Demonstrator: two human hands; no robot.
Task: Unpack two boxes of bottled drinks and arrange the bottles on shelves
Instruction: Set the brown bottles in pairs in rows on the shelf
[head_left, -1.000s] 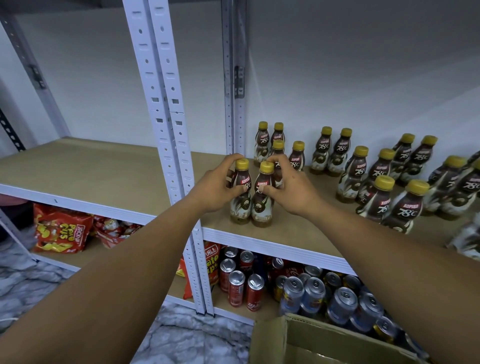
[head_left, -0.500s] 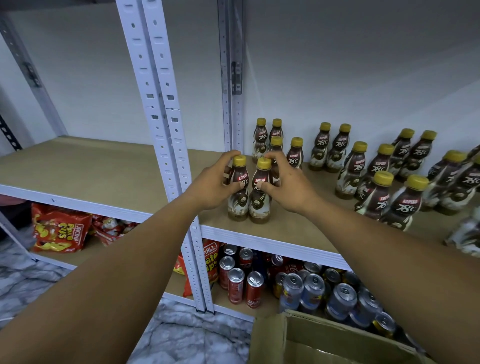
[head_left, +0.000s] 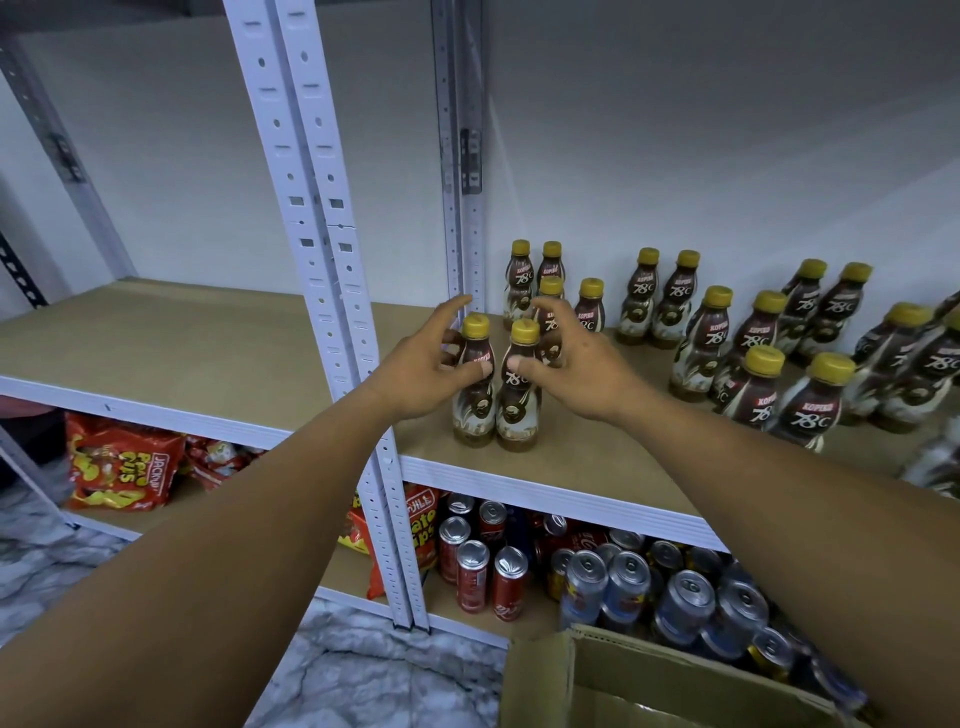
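Note:
Two brown coffee bottles with yellow caps stand upright side by side near the front of the wooden shelf (head_left: 208, 338): the left bottle (head_left: 474, 402) and the right bottle (head_left: 518, 410). My left hand (head_left: 421, 369) is beside the left bottle with its fingers spread and only the thumb touching the bottle. On the other side, my right hand (head_left: 587, 364) has loose fingers and its thumb against the right bottle. Neither hand grips. Several more of the same bottles (head_left: 722, 332) stand in pairs behind and to the right.
A white perforated upright post (head_left: 322, 234) stands just left of my left wrist. The lower shelf holds drink cans (head_left: 623, 577) and red snack bags (head_left: 119, 467). An open cardboard box (head_left: 649, 686) sits on the floor at the bottom right.
Both hands were wrapped around the two front bottles; now the fingers have spread and lifted off. The two bottles stay upright in the same spot.

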